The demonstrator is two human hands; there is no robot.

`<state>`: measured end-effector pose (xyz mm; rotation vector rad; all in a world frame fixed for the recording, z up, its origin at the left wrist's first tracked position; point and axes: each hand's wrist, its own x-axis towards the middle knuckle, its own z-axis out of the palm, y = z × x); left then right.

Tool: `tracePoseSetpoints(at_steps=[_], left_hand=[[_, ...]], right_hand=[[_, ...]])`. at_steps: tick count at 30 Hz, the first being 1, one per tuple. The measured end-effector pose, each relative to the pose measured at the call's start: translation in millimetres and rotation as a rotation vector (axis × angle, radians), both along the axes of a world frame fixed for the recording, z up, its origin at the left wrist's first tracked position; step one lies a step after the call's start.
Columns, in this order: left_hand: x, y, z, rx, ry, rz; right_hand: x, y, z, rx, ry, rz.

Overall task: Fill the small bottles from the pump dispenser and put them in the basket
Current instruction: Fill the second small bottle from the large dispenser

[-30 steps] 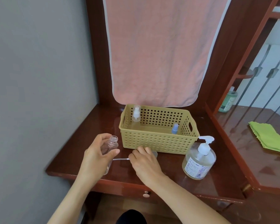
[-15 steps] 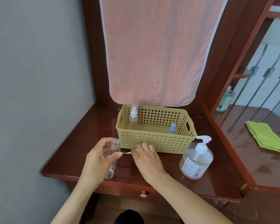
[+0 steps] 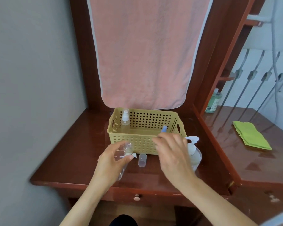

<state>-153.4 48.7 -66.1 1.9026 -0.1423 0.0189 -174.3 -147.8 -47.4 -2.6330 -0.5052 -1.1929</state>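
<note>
My left hand (image 3: 110,163) grips a small clear bottle (image 3: 123,151) with no top on it, tilted above the table's front. A white spray top (image 3: 134,155) lies on the table by my left thumb, and a clear cap (image 3: 142,160) lies beside it. My right hand (image 3: 171,154) hovers blurred in front of the yellow basket (image 3: 134,142), fingers relaxed and holding nothing. It partly covers the pump dispenser (image 3: 194,149) at the basket's right corner. Inside the basket stand a white-topped bottle (image 3: 125,119) and a blue-topped one (image 3: 164,128).
A pink towel (image 3: 145,51) hangs behind the basket. A grey wall (image 3: 31,95) bounds the left side. On the lower wooden surface to the right lie a green cloth (image 3: 250,136) and a green bottle (image 3: 214,101). A drawer knob (image 3: 137,197) sits below the table edge.
My right hand has let go of the spray top on the table and risen to the right, in front of the dispenser. The clear cap now shows. My left hand still holds the bottle.
</note>
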Motion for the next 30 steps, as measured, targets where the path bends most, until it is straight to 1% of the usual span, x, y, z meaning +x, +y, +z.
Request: tracePoseSetpoints(at_steps=[2,3,4,5,6,7,8,9,10,12,17,20,25,30], left_hand=[[0.5,-24.2,13.8,0.009,-0.054,-0.111],[1.4,-36.9,20.3,0.014,-0.078,-0.169],[2.3,-51.4,26.8,0.023,-0.092,-0.222],[4.5,-63.8,30.3,0.043,-0.105,-0.257],[5.4,-80.2,33.7,0.065,-0.116,-0.287],[7.5,-91.8,34.9,0.091,-0.119,-0.296],[10.1,-99.1,34.7,0.121,-0.125,-0.296],[11.1,-108.8,35.8,0.154,-0.146,-0.301],[12.7,-115.4,36.4,0.192,-0.17,-0.3],[16.1,-121.9,37.7,0.269,-0.208,-0.295],[21.4,-125.1,38.3,0.447,-0.25,-0.243],[25.1,-126.8,35.9,0.516,-0.261,-0.245],[30.7,-136.0,35.8,0.52,-0.279,-0.275],[36.9,-140.7,37.8,0.477,-0.296,-0.307]], right_hand=[[-6.8,-36.8,30.5,0.169,-0.063,-0.112],[-5.0,-54.2,43.0,0.255,-0.038,-0.203],[-1.6,-72.8,52.2,0.347,0.041,-0.276],[4.1,-88.2,55.4,0.455,0.173,-0.302],[4.5,-102.3,58.5,0.592,0.344,-0.305],[7.7,-108.8,58.4,0.741,0.544,-0.268],[11.8,-110.5,55.5,0.866,0.698,-0.232],[11.1,-114.2,53.2,0.922,0.801,-0.217],[10.0,-114.5,51.1,0.944,0.867,-0.203],[7.1,-110.9,48.5,0.982,0.936,-0.158],[5.5,-105.6,44.4,1.077,0.986,-0.115],[6.9,-104.2,42.6,1.116,0.999,-0.117],[10.3,-105.2,44.3,1.222,1.045,-0.143],[15.1,-104.5,45.4,1.318,1.126,-0.186]])
